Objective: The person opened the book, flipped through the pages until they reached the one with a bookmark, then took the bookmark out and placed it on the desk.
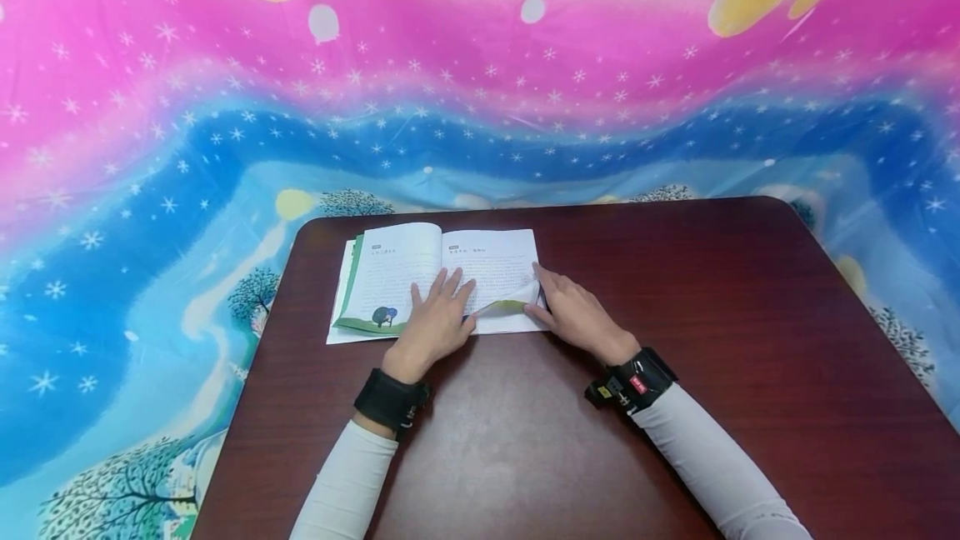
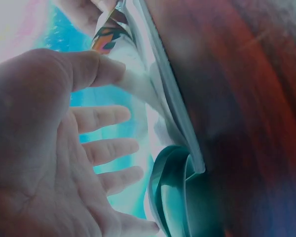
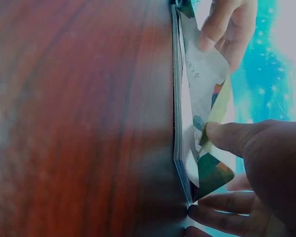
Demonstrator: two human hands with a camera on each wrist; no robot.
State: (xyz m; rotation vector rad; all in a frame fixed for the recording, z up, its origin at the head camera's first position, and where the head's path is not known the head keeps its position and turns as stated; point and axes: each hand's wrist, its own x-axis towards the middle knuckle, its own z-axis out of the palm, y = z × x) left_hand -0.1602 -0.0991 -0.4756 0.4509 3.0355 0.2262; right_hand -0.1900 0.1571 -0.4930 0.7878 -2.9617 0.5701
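An open book (image 1: 397, 273) with white printed pages and a small tree picture lies on the table. My left hand (image 1: 435, 319) rests over the lower middle of it, fingers spread and fairly straight, thumb near the bottom edge. At the right edge my right hand (image 1: 581, 315) pinches a page (image 3: 204, 74), thumb on its lifted border and fingers round the book's side. That page bows upward, its lower edge showing a green and yellow strip. In the left wrist view, green-edged pages (image 2: 170, 192) curl near the left hand's fingers.
The dark reddish-brown table (image 1: 735, 290) has rounded far corners. Behind it hangs a pink and blue cloth (image 1: 480, 90) with snowflakes and trees. Black bands with small cameras, such as the left wrist band (image 1: 392, 400), are on both wrists.
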